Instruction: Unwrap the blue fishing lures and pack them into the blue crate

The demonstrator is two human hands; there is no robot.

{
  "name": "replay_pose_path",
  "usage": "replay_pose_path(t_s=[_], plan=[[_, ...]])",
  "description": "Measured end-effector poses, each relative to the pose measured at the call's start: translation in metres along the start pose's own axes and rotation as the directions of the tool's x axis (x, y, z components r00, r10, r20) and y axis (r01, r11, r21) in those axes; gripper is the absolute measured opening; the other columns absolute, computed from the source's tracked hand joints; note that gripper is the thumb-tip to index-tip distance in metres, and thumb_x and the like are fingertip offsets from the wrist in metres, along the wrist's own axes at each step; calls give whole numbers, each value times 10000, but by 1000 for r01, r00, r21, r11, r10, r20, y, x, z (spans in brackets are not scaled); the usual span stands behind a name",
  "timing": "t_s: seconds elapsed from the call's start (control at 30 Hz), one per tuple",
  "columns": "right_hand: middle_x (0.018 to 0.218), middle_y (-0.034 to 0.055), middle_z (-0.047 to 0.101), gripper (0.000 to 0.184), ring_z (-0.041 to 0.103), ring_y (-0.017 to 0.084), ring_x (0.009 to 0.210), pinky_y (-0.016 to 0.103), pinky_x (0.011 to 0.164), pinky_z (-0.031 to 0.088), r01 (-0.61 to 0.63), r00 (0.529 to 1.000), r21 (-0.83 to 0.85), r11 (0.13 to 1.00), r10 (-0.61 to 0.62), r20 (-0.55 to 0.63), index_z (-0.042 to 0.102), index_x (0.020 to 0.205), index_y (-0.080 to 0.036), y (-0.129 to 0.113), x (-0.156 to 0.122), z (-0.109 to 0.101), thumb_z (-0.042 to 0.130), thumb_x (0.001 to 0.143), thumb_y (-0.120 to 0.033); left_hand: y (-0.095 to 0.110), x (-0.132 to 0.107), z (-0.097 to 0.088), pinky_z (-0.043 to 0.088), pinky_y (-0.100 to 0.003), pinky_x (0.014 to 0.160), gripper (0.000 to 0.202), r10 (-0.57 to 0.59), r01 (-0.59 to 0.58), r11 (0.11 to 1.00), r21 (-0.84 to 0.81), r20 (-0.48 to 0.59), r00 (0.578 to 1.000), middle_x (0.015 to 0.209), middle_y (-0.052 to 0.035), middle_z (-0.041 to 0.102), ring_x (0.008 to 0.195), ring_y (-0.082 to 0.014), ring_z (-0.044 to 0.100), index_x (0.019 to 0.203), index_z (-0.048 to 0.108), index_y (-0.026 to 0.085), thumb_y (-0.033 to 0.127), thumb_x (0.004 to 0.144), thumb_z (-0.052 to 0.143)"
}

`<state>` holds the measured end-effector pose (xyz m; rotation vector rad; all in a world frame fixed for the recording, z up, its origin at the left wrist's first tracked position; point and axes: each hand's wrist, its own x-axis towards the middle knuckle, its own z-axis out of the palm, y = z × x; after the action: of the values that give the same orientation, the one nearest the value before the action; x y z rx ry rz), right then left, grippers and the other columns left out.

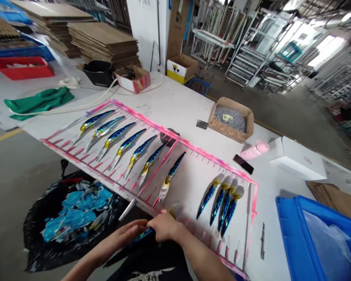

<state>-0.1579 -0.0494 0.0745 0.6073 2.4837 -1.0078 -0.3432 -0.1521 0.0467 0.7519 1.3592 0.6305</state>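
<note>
Close to my body, below the near edge of the table, I have a blue and yellow fishing lure between my hands. My right hand is closed round it, and a yellow end with a clear lip shows above the fist. My left hand presses against its blue body; its fingertips are partly hidden. Just beyond lies a pink-stained metal rack with rows of pins. Several blue lures hang across its left section, a single lure lies right of the crossbar, and a group of lures sits at the right.
A black bin bag with blue film scraps stands at lower left. On the table are green gloves, a carton of small grey parts, a phone, a pink bottle and a blue crate at right.
</note>
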Motion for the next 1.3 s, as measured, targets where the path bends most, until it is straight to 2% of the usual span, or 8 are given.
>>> replay_pose_path(t_s=[0.23,0.33,0.4,0.47,0.83,1.1,1.2,1.3], plan=[[1117,97,698,504,597,281,1130,520,1121,236,-34,957,-67,997,13,-291,614,1176,-199,-20,1,-27,595,680,-109,-12,-2,-16,473,-255,650,202,58,-92,929,360,103,993,683,4,677,709,-230,635,742,714,197,368,652,658],[1350,112,560,609,461,259,1306,468,1133,286,-87,631,286,954,275,-725,444,1382,-209,7,2,-42,516,778,-190,-5,22,-28,484,-263,714,296,188,-177,945,273,-13,982,749,-6,690,766,-234,639,827,720,180,430,690,638],[1376,160,522,572,462,259,1315,442,1084,379,-120,356,570,813,571,-740,386,1409,-156,36,14,-41,442,848,-252,3,47,-30,490,-271,702,395,236,-200,958,207,-162,958,750,-12,678,766,-239,630,891,706,164,493,685,631],[1305,198,571,549,559,260,1222,420,987,477,-117,247,720,684,722,-646,365,1396,-116,64,37,-34,415,871,-270,11,76,-25,482,-271,642,439,244,-187,963,194,-331,911,695,-9,638,718,-233,611,891,678,155,533,684,599],[1006,142,689,475,677,238,876,340,766,543,-106,344,812,574,787,-512,475,1222,-87,99,127,-37,458,748,-128,7,126,-18,424,-246,582,322,206,-72,956,283,-478,854,623,11,585,646,-198,579,787,633,179,484,699,579],[929,-25,727,349,675,221,904,364,939,465,65,805,495,867,248,-540,667,973,-243,28,70,-36,647,638,-147,4,92,-43,546,-314,645,514,62,-81,996,-46,-320,945,732,-50,704,720,-257,667,911,668,139,570,631,681],[877,-29,749,289,684,232,920,487,1084,314,90,975,53,995,-77,-208,688,900,-267,1,59,-26,691,646,-129,-9,48,-61,573,-357,759,510,-9,-23,989,-146,-216,976,904,-58,751,888,-305,691,978,693,184,555,631,741],[768,33,747,145,695,266,813,566,1067,310,-21,1000,-238,971,25,12,693,803,-200,-8,57,-24,703,668,-148,-22,9,-72,557,-394,880,474,-22,12,999,-50,-200,980,979,-19,759,1043,-342,665,962,728,252,565,607,756]])
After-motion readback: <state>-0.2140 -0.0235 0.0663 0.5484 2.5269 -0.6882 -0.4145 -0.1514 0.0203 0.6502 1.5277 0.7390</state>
